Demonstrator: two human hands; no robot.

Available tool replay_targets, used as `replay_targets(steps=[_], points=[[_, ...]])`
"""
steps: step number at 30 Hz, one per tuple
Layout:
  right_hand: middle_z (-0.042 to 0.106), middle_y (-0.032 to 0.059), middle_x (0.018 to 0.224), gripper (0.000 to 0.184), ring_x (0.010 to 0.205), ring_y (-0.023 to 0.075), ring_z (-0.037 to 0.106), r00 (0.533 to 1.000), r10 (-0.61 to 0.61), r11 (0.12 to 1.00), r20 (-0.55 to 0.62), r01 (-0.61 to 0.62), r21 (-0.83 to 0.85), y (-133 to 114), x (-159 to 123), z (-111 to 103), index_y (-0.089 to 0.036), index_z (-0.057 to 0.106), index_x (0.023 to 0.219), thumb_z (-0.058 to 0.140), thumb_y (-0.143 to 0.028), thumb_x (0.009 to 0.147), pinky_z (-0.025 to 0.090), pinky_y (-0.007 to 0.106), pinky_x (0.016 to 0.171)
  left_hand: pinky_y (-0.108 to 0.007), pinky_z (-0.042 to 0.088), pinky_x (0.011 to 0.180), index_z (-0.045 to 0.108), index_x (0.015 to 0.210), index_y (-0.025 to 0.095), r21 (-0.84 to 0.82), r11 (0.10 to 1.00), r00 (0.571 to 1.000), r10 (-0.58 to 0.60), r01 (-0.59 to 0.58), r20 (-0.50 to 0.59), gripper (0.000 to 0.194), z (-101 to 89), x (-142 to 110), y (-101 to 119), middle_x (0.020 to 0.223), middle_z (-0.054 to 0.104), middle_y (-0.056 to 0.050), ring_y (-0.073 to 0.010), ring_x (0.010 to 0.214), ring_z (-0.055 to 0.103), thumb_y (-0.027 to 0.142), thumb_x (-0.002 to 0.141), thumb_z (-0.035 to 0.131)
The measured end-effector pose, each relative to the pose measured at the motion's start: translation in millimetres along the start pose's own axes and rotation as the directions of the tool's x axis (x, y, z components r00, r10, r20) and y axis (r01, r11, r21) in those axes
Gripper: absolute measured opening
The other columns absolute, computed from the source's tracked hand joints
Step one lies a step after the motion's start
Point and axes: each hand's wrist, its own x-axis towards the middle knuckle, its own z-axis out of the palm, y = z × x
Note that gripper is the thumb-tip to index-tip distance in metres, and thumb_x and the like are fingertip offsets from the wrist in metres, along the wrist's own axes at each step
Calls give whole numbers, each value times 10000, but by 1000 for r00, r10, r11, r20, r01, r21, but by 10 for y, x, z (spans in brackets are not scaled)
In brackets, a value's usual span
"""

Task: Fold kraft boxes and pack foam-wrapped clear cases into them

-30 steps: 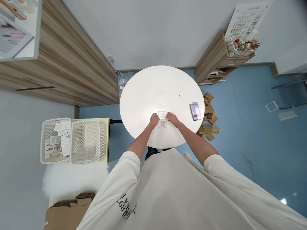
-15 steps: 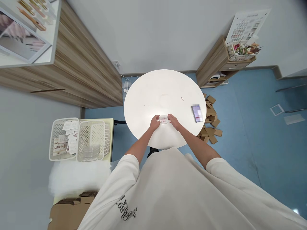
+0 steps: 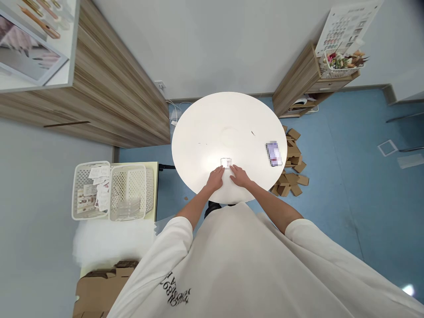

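Observation:
A small clear plastic box (image 3: 226, 162) lies on the white oval table (image 3: 202, 119), close to its near side. At its near left corner are the fingertips of my left hand (image 3: 216, 177). My right hand (image 3: 240, 176) touches the near right corner, its thumb lower and apart from the fingers. Between them the two hands hold the box, which looks flat and closed. Glare and small size blur what is inside it.
A purple phone-like item (image 3: 274, 153), blurred out, lies at the table's right. White baskets (image 3: 145, 190) with papers and clear cases stand at left. Small cardboard boxes (image 3: 291, 179) are piled on the floor at right. Tall wooden cabinet (image 3: 126, 88) at back left.
Both hands have slid from the box's sides and far corners toward me, to its near corners. The box looks shorter front to back now. The view has shifted slightly.

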Motion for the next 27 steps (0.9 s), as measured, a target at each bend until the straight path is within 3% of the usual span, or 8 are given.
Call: replay_targets(steps=[7, 15, 20, 27], points=[[185, 91, 1698, 746, 1536, 319, 200, 999, -37, 986, 39, 43, -160, -26, -37, 27, -216, 169, 1647, 435, -296, 955, 238, 502, 1207, -487, 115, 1259, 330, 1581, 232, 168, 986, 990, -12, -11, 137, 780, 5, -81, 41, 1698, 204, -63, -282, 1566, 177, 81, 832, 486], [153, 106, 1703, 785, 1537, 329, 176, 998, -31, 979, 53, 41, -198, -68, -25, 58, -165, 165, 1647, 415, -222, 905, 277, 522, 1182, -496, 167, 1231, 363, 1566, 236, 134, 991, 994, -17, 3, 110, 758, 72, -76, -3, 1697, 204, -80, -311, 1559, 193, 100, 832, 497], [154, 103, 1703, 779, 1538, 328, 179, 998, -13, 978, 66, 26, -208, -96, -13, 39, -166, 176, 1644, 412, -212, 903, 293, 518, 1173, -499, 244, 1208, 305, 1590, 212, 172, 985, 989, -40, 15, 143, 787, 60, -72, 24, 1702, 177, -85, -305, 1567, 161, 107, 832, 485], [180, 98, 1698, 816, 1528, 341, 202, 998, -19, 983, 68, 31, -180, -131, 20, 24, -177, 160, 1646, 451, -248, 887, 268, 526, 1185, -529, 218, 1214, 370, 1564, 238, 103, 994, 993, -45, 34, 107, 748, 55, -49, 13, 1699, 194, -84, -341, 1549, 214, 125, 836, 503]])
